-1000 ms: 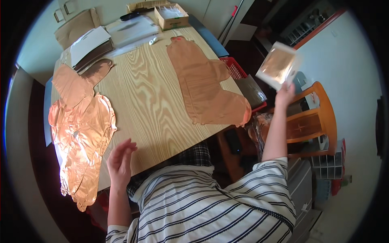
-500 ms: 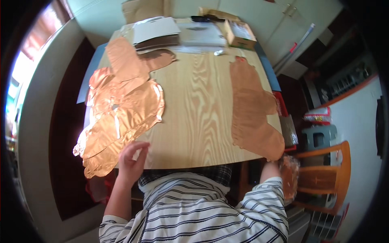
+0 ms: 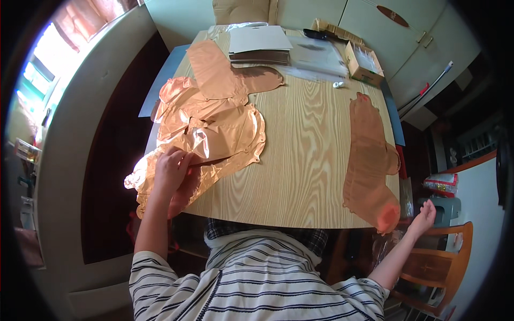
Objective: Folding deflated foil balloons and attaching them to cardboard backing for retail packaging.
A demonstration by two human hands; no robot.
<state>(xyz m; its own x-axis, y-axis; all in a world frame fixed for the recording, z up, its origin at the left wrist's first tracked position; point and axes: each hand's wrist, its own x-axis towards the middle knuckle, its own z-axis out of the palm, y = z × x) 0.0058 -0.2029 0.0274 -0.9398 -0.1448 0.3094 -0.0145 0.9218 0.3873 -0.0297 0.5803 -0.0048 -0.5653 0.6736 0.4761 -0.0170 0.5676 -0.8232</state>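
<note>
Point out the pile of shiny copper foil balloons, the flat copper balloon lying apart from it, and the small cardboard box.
pile of copper foil balloons (image 3: 214,125), head view, on the crinkled middle.
flat copper balloon (image 3: 369,155), head view, on its wide middle part.
small cardboard box (image 3: 363,62), head view, on its open top.

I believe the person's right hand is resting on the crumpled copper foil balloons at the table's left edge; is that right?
Not quite: it is the left hand resting on the crumpled copper foil balloons at the table's left edge. The head view shows the right hand off the table's right corner.
</note>
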